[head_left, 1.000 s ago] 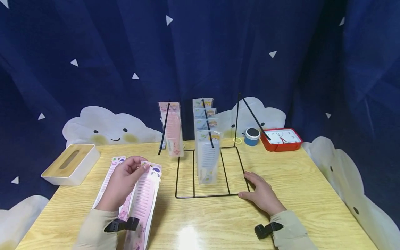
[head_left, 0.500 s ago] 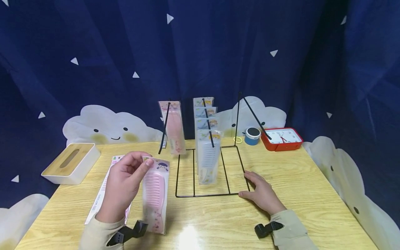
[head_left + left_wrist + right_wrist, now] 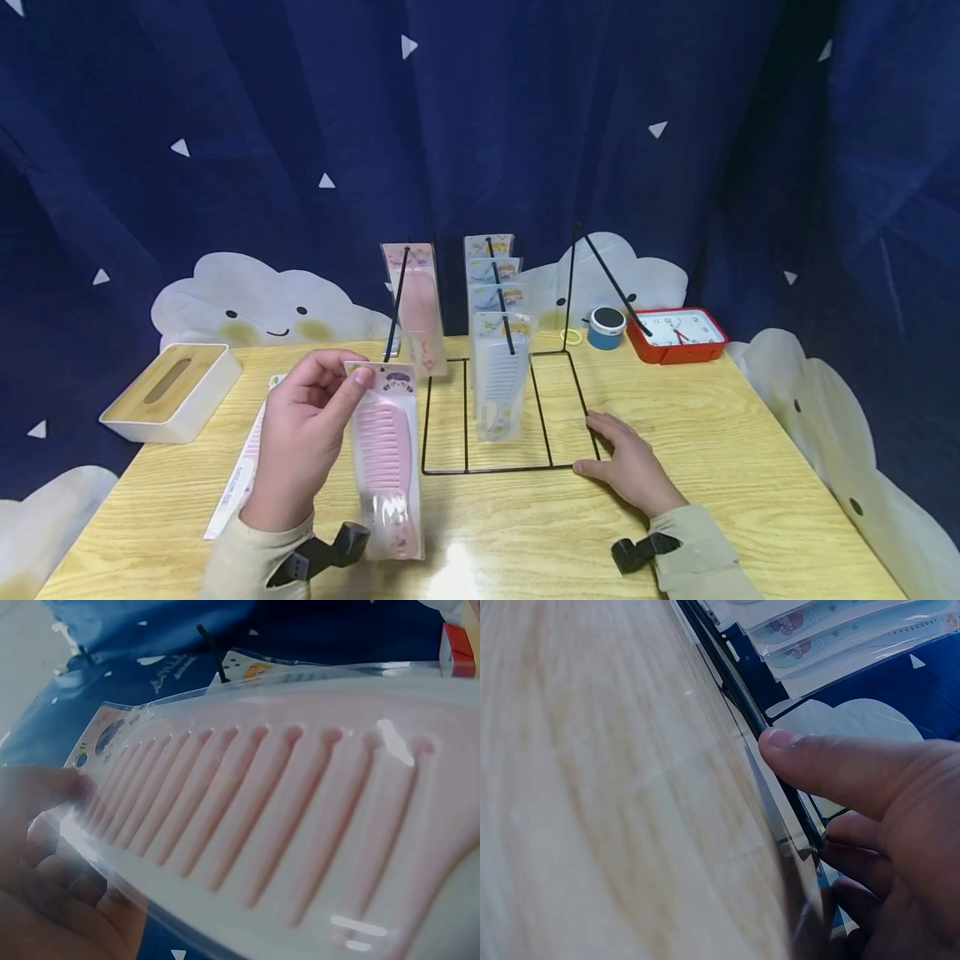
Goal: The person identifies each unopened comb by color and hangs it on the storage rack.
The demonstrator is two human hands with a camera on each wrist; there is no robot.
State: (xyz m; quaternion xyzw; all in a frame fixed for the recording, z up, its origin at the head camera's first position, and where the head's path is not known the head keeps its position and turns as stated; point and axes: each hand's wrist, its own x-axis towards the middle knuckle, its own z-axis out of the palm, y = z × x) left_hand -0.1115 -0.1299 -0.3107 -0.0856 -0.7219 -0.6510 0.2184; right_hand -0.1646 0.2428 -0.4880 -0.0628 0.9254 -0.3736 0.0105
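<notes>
My left hand (image 3: 311,433) pinches the top of a clear-packaged pink comb (image 3: 384,450) between thumb and fingers, near the front tip of the rack's left hook. The comb hangs down in front of me; in the left wrist view its teeth fill the picture. My right hand (image 3: 626,462) grips the front right corner of a black wire rack (image 3: 510,470), thumb on the front bar and fingers at the side bar. A packaged pink comb (image 3: 418,308) hangs on the left hook, and several pale blue packaged combs (image 3: 501,379) on the middle one. The right hook (image 3: 611,279) bears nothing.
Another packaged comb (image 3: 240,475) lies on the wooden table (image 3: 525,542), partly behind my left forearm. A tissue box (image 3: 172,392) stands at the left. Toward the back right are a small blue speaker (image 3: 605,328), a yellow ring (image 3: 571,337) and a red clock (image 3: 677,335).
My left hand has lifted the packaged pink comb and moved it right and forward, toward the left hook, turning its face toward me. My right hand has stayed at the rack's corner.
</notes>
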